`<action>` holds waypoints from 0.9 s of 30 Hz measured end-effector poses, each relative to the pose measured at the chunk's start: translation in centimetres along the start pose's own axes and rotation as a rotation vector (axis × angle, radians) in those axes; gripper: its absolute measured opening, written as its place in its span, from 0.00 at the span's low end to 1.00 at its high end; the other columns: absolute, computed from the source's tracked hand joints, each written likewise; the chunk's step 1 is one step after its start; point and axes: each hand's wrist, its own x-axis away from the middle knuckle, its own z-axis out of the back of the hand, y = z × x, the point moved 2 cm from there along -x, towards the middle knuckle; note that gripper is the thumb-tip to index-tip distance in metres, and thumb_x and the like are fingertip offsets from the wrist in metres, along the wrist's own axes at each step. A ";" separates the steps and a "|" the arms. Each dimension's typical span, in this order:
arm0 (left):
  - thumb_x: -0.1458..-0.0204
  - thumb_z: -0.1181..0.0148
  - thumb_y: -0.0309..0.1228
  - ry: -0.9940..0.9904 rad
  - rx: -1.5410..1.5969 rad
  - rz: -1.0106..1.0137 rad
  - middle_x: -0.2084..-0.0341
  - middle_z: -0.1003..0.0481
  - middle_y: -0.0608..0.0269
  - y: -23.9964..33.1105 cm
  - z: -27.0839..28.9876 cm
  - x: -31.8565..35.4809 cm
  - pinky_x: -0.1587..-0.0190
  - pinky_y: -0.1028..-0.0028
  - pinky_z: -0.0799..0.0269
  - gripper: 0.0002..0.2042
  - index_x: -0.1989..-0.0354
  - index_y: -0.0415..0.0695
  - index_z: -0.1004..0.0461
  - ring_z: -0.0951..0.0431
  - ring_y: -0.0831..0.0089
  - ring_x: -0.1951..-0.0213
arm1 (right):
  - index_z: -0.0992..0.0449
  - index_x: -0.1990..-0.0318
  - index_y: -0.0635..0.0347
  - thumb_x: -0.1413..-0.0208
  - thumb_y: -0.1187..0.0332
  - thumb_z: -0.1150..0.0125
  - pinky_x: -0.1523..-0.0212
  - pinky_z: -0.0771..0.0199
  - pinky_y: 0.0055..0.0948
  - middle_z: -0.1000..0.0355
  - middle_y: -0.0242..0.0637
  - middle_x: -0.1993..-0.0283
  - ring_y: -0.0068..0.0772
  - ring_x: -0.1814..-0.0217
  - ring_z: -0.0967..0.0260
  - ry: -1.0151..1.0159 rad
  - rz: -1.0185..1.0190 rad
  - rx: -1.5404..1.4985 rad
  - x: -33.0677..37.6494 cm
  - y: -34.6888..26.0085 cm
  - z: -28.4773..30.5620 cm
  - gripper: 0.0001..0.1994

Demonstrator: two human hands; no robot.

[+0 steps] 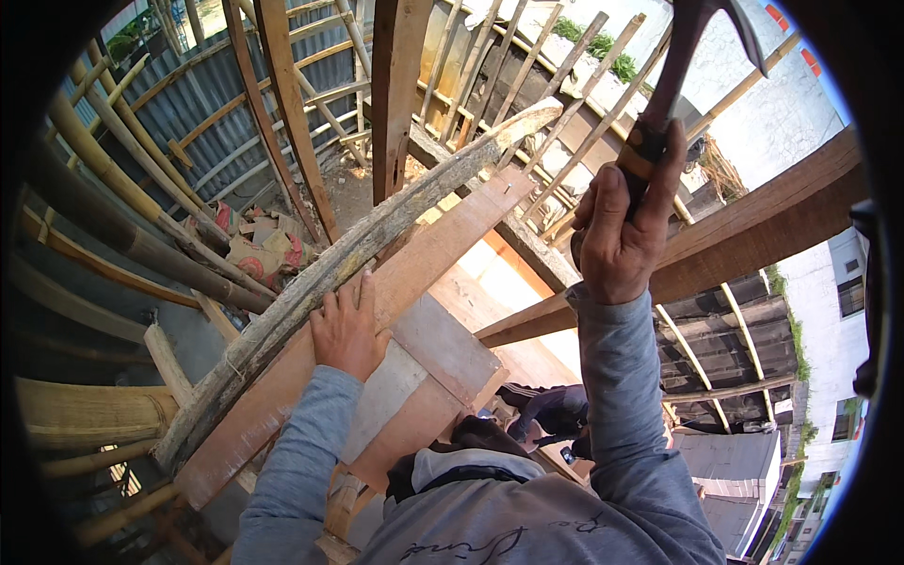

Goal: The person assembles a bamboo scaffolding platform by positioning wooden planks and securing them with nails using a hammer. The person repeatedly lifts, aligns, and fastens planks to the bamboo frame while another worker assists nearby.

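Observation:
My right hand is raised at the upper right, its fingers wrapped round the dark grip of a claw hammer. The hammer points upward, its head partly cut off by the frame's top edge. My left hand lies with fingers stretched out on a long reddish-brown wooden plank, holding nothing. Along the plank's far side runs a rough, grey, weathered timber, close to my left fingertips. A small nail seems to stick out near the plank's upper right end.
Upright wooden posts rise beyond the timber. Bamboo poles crowd the left side. A thick beam slants past my right forearm. Below, another person is partly visible beside board panels. Crumpled sacks lie lower down.

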 end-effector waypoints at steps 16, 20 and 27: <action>0.59 0.28 0.48 0.005 -0.014 -0.018 0.50 0.32 0.57 -0.1 0.2 -0.2 0.52 0.59 0.33 0.46 0.31 0.47 0.44 0.32 0.59 0.48 | 0.60 0.27 0.40 0.36 0.76 0.53 0.77 0.29 0.24 0.30 0.40 0.62 0.26 0.78 0.34 0.095 -0.091 -0.137 3.9 4.7 0.2 0.35; 0.59 0.28 0.48 0.048 0.007 0.009 0.51 0.32 0.57 0.2 0.5 -0.7 0.52 0.59 0.33 0.46 0.31 0.47 0.43 0.32 0.59 0.49 | 0.53 0.27 0.48 0.39 0.73 0.47 0.50 0.28 0.38 0.25 0.57 0.54 0.49 0.52 0.25 -0.476 -0.403 0.447 3.7 3.5 -0.2 0.34; 0.60 0.27 0.48 0.020 -0.004 -0.032 0.51 0.33 0.58 -0.1 0.0 0.1 0.52 0.58 0.34 0.46 0.32 0.46 0.43 0.32 0.60 0.49 | 0.54 0.27 0.47 0.34 0.73 0.53 0.74 0.33 0.23 0.32 0.39 0.65 0.26 0.73 0.35 0.069 -0.019 0.075 1.3 2.0 0.3 0.30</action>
